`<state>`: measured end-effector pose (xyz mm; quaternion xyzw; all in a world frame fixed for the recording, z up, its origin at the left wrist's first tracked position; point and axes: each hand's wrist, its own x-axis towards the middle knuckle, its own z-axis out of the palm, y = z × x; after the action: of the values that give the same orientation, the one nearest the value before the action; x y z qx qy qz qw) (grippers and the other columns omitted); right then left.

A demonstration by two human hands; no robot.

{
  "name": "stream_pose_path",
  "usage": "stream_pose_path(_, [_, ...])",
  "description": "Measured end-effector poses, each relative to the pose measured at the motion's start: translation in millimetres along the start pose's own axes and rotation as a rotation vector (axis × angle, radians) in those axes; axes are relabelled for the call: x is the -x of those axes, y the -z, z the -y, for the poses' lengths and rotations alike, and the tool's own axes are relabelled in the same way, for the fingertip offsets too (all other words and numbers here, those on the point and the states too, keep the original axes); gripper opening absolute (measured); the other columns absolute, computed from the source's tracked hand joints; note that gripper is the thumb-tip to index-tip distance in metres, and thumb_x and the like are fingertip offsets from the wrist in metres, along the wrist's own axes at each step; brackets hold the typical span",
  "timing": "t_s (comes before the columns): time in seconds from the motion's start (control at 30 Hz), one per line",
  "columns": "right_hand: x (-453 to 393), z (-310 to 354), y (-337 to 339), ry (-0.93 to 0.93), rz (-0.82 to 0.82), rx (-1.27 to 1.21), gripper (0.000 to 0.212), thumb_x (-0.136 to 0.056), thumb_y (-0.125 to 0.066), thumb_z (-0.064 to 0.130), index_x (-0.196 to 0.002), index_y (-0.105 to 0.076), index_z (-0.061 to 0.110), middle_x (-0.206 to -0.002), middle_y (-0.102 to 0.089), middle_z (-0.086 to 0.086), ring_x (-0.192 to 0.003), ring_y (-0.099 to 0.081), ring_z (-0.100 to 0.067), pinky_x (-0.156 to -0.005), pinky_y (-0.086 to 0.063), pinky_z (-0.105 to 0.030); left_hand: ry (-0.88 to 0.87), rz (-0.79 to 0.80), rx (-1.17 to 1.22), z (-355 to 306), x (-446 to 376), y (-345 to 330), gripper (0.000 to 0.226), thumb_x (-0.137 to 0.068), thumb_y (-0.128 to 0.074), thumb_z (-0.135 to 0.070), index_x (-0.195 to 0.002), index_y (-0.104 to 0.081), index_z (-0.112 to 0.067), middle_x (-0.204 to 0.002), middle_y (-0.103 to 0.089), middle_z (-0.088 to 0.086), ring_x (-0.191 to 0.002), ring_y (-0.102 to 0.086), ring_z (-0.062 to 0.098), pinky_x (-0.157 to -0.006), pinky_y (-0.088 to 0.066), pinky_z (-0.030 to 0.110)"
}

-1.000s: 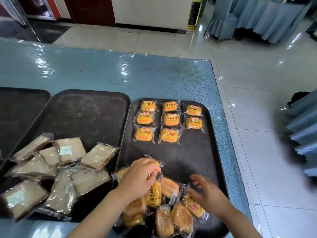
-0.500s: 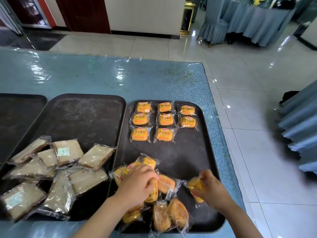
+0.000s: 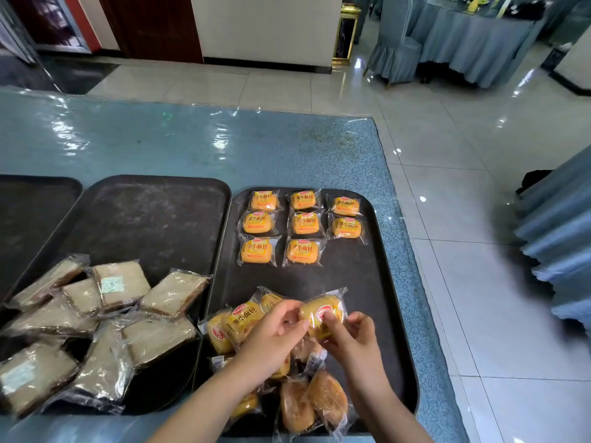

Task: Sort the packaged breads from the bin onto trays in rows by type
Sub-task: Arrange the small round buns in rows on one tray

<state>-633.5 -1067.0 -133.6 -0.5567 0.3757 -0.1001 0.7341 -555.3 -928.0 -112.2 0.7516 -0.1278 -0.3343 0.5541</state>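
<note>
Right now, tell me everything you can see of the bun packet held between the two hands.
The held bun packet is a small golden-yellow bun sealed in clear, crinkly plastic with a red oval logo on its face. It is lifted above the right-hand tray, tilted, over the loose pile of the same buns. The left hand pinches its left end and the right hand grips its lower right side. Its crimped end sticks out at upper right.

Blue table (image 3: 179,145) w/ three trays (image 3: 153,219)
</note>
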Motion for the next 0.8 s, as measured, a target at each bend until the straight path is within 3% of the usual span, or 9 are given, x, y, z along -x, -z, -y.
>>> stream_pose_path(0.1, [2,-5,-1,0.098,0.031,0.179,0.048,-0.071,-0.077,0.049,-0.099,-0.05,0.02,-0.092,-0.065,-0.004,-0.086,-0.069,-0.019,-0.081,-0.058,-0.039,0.076,-0.11,0.137,-4,-1,6,0.023,-0.097,-0.057,-0.028,-0.119,-0.055,-0.033,-0.109,-0.066,-0.012,-0.087,-0.069,-0.001,-0.072,-0.055,0.018])
stream_pose_path(0.17, [2,-3,2,0.247,0.054,0.414,0.038,-0.08,-0.073,0.043,-0.106,-0.047,0.034,-0.11,-0.062,0.007,-0.097,-0.066,-0.005,-0.082,-0.056,-0.028,0.105,-0.146,0.146,-1,-6,11,0.026,-0.096,-0.057,-0.028,-0.122,-0.054,-0.031,-0.111,-0.066,-0.007,-0.086,-0.071,0.003,-0.077,-0.058,0.025])
stream_pose_path(0.27, [3,0,2,0.507,0.168,0.751,0.046,-0.093,-0.059,0.031,-0.13,-0.036,0.046,-0.146,-0.038,0.017,-0.11,-0.058,0.004,-0.083,-0.054,-0.024,0.134,-0.18,0.064,6,-12,15,0.028,-0.097,-0.056,-0.03,-0.125,-0.056,-0.025,-0.107,-0.069,-0.005,-0.086,-0.072,0.008,-0.082,-0.059,0.035])
stream_pose_path(0.37, [3,-1,-7,0.59,0.243,0.97,0.048,-0.092,-0.056,0.039,-0.136,-0.038,0.05,-0.156,-0.011,0.024,-0.106,-0.06,0.0,-0.08,-0.052,-0.021,0.143,-0.231,0.126,5,-16,13,0.015,-0.098,-0.054,-0.027,-0.112,-0.06,-0.027,-0.099,-0.071,-0.001,-0.085,-0.072,0.012,-0.059,-0.055,0.02])
stream_pose_path(0.47, [-4,-4,-6,0.629,0.169,0.927,0.044,-0.091,-0.062,0.04,-0.131,-0.046,0.051,-0.156,-0.022,0.021,-0.115,-0.055,0.001,-0.083,-0.053,-0.021,0.129,-0.22,0.083,3,-22,14,0.017,-0.098,-0.055,-0.025,-0.114,-0.06,-0.023,-0.1,-0.07,-0.001,-0.085,-0.071,0.009,-0.065,-0.057,0.021])
stream_pose_path(0.57, [-18,-1,4,0.621,0.139,0.84,0.04,-0.09,-0.066,0.032,-0.122,-0.053,0.052,-0.146,-0.039,0.021,-0.11,-0.057,0.008,-0.088,-0.049,-0.015,0.078,-0.155,-0.045,0,-28,17,0.017,-0.099,-0.054,-0.024,-0.114,-0.059,-0.029,-0.104,-0.068,-0.009,-0.088,-0.068,0.0,-0.071,-0.056,0.019])
stream_pose_path(0.7, [-47,2,14,0.577,0.051,0.632,0.035,-0.084,-0.073,0.011,-0.1,-0.068,0.042,-0.128,-0.061,0.006,-0.103,-0.061,0.009,-0.088,-0.049,-0.012,0.066,-0.093,-0.076,-2,-36,23,0.018,-0.1,-0.049,-0.026,-0.114,-0.058,-0.032,-0.102,-0.069,-0.013,-0.099,-0.064,0.002,-0.088,-0.054,0.028])
stream_pose_path(0.8, [-80,5,26,0.524,-0.05,0.63,0.026,-0.081,-0.076,0.007,-0.097,-0.074,0.027,-0.119,-0.065,0.007,-0.1,-0.066,-0.001,-0.09,-0.049,-0.015,0.052,-0.098,-0.118,0,-42,29,0.017,-0.098,-0.05,-0.027,-0.11,-0.059,-0.035,-0.106,-0.069,-0.013,-0.103,-0.061,-0.002,-0.089,-0.048,0.023])
